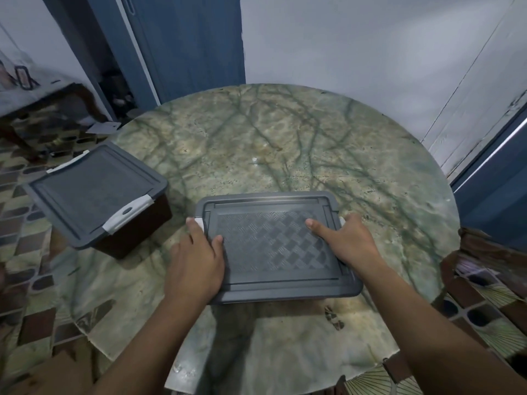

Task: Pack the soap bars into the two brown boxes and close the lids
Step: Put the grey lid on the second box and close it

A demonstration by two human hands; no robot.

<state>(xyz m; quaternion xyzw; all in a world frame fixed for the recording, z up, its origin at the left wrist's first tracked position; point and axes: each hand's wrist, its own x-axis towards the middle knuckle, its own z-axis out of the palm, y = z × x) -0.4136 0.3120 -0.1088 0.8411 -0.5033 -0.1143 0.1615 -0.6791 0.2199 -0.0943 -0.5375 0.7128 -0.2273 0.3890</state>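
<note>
I am looking down at a round table (285,143) with a green, veined marble top. Two brown boxes sit on it, both with their grey lids on. The near box (285,289) is right in front of me, near the middle of the table, and I see almost only its grey lid (273,246), which has a chequered tread pattern in its centre panel. My left hand (196,260) lies over the left edge of this lid: the thumb rests flat on the lid top, and the fingers reach along the side, where a white latch (199,223) shows by a fingertip. My right hand (345,240) sits on the right edge of the same lid, with the thumb stretched out across the patterned panel and the fingers curled down over the right side, next to a sliver of white there. So both hands grasp the near lid by its ends, thumbs on top.

The second box (137,232) stands well apart to the left, near the table's rim, turned at an angle. Its dark brown wall shows under its grey lid (94,192), and a white latch (128,215) lies closed on its near end, with another white one (68,162) at its far end. I cannot see any soap bars; the lids hide the insides.

Beyond the table there is a pale wall and a blue door (194,38), and a patterned tile floor (22,252) at the left
</note>
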